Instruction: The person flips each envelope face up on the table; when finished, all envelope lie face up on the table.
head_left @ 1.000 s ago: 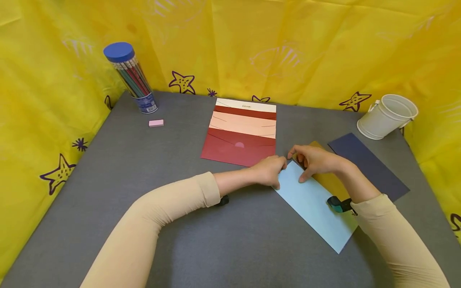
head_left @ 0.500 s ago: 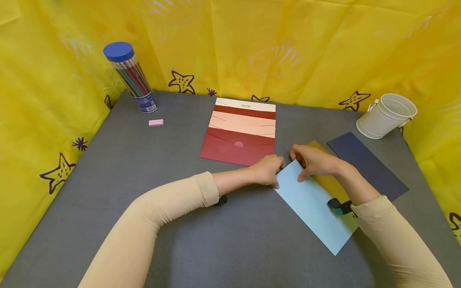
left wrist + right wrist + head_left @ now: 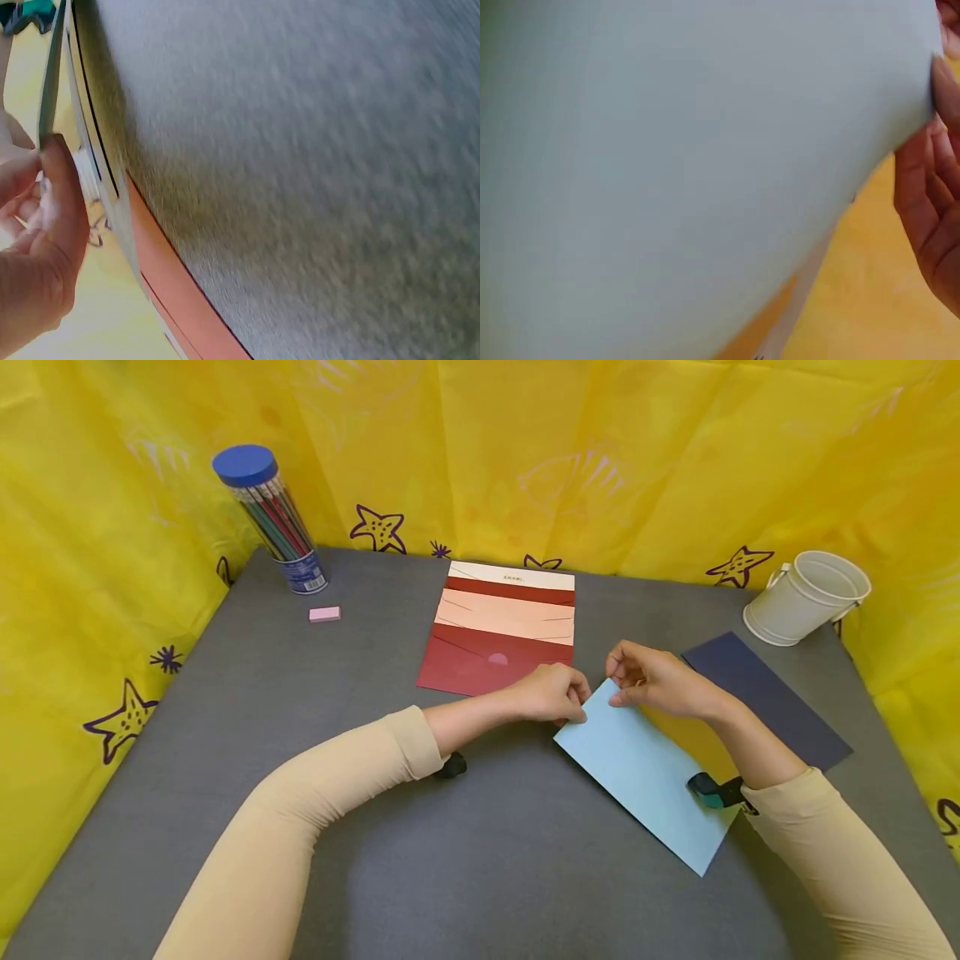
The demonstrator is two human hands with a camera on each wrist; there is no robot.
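A light blue envelope (image 3: 641, 772), plain on the side that shows, is held at its far end, lifted off the grey table. My left hand (image 3: 551, 692) pinches its far left corner area between thumb and fingers. At the far right corner, my right hand (image 3: 660, 681) pinches the edge, thumb on top. The right wrist view is mostly filled by the light blue envelope (image 3: 682, 165), bending towards the fingers. A mustard-gold envelope (image 3: 686, 731) lies partly hidden beneath it and my right arm. Beyond that arm lies a navy envelope (image 3: 768, 693).
Overlapping red, pink and white envelopes (image 3: 498, 664) lie at the middle back. A blue-lidded tub of pencils (image 3: 273, 522) stands at the back left, with a pink eraser (image 3: 325, 614) before it. A white metal bucket (image 3: 798, 602) stands back right, near the yellow cloth (image 3: 480, 460).
Both hands have risen slightly and moved a little away from the body, raising the light blue envelope's far end. A shadow gap now shows under its left edge.
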